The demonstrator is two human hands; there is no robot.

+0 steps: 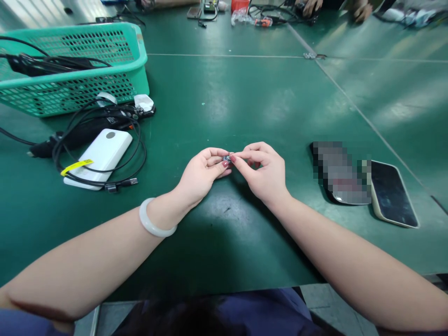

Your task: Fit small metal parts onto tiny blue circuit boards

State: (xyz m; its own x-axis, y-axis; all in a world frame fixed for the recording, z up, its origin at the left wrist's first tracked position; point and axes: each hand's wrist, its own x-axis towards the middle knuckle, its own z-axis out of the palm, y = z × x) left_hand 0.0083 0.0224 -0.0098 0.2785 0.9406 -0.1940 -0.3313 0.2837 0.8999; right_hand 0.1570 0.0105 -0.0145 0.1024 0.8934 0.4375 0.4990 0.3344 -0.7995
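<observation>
Just above the green table [217,107], my two hands meet at the middle of the view. My left hand [201,175] is closed, its thumb and fingers pinching a small shiny metallic part [227,158]. From the other side my right hand [266,170] is also closed, thumb and index fingertip pressed against the same part. Fingertips cover much of the part, and it is too small to name its kind. A white bangle [154,221] circles my left wrist.
At left stands a green plastic basket [140,60] with black cables inside. Before it lie a black handheld tool [87,128], a white power bank [101,158] and a looped USB cable [131,182]. Two phones, one black [341,175], one light-cased [394,193], lie at right. Other people's hands [310,7] show across the table.
</observation>
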